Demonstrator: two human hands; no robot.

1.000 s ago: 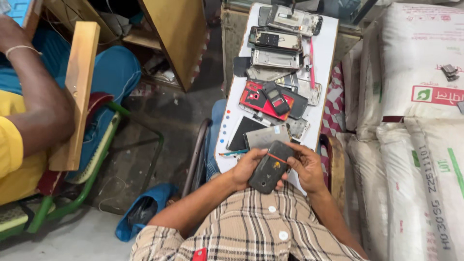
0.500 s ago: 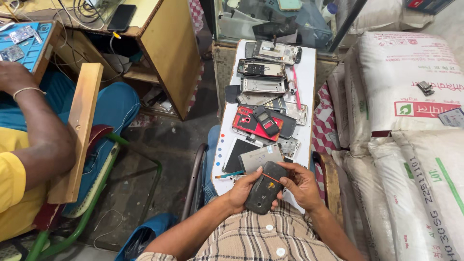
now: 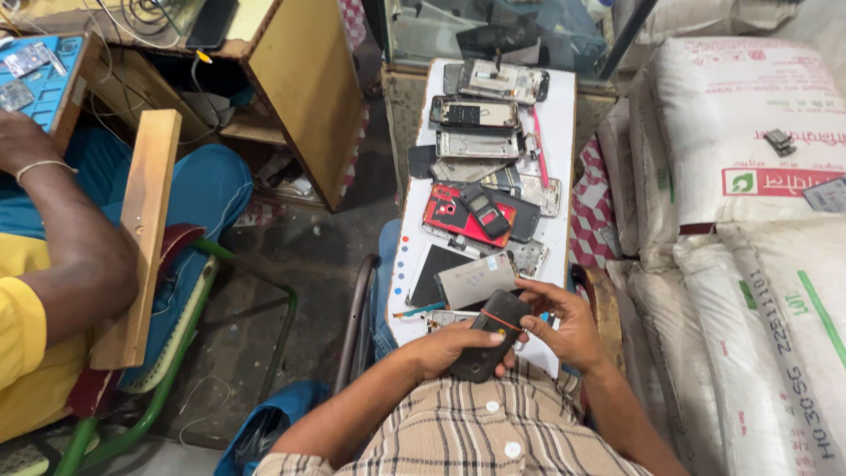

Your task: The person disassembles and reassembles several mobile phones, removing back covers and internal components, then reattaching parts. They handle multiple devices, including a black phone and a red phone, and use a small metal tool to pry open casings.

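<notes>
I see my left hand (image 3: 445, 348) and right hand (image 3: 564, 322) both grasping a dark phone (image 3: 489, 335) above the white board (image 3: 560, 115) of phone parts

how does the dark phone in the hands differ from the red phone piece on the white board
The dark phone is held off the board between the left hand and right hand; the red phone piece lies flat on the white board, untouched. The dark phone is nearly black with a thin orange band; the red piece is bright red with another small dark phone lying across it. Both are roughly phone-sized rectangles.
</notes>
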